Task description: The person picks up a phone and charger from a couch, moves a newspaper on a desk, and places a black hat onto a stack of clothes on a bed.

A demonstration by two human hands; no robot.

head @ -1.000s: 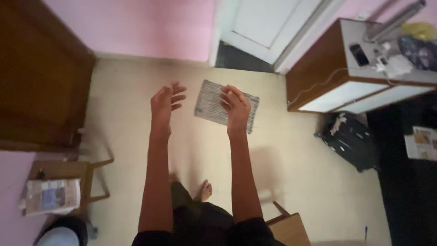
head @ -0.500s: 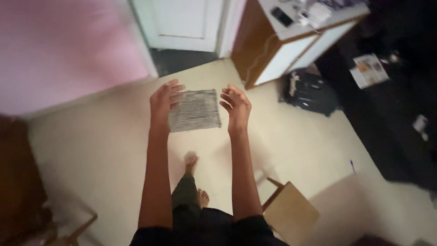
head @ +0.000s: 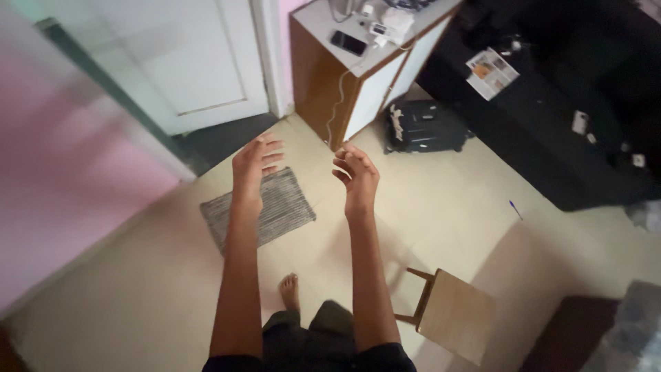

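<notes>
Both my arms are stretched out in front of me over a cream tiled floor. My left hand [head: 252, 167] is raised with fingers spread and holds nothing. Level with it, my right hand [head: 358, 176] has loosely curled fingers and is also empty. A grey striped floor mat [head: 282, 207] lies on the floor beneath my left hand. My bare foot [head: 290, 290] shows below, between my arms.
A white door [head: 172, 62] stands behind the mat. A brown and white cabinet [head: 365, 76] with a phone [head: 348, 43] and small items is at the top. A black suitcase [head: 421, 125] lies beside it. A wooden stool [head: 451, 313] stands at lower right, a pen [head: 515, 209] beyond it.
The view has swung to the right: the mat, door and cabinet have shifted left and down in frame. My hands have kept the same raised, empty pose.
</notes>
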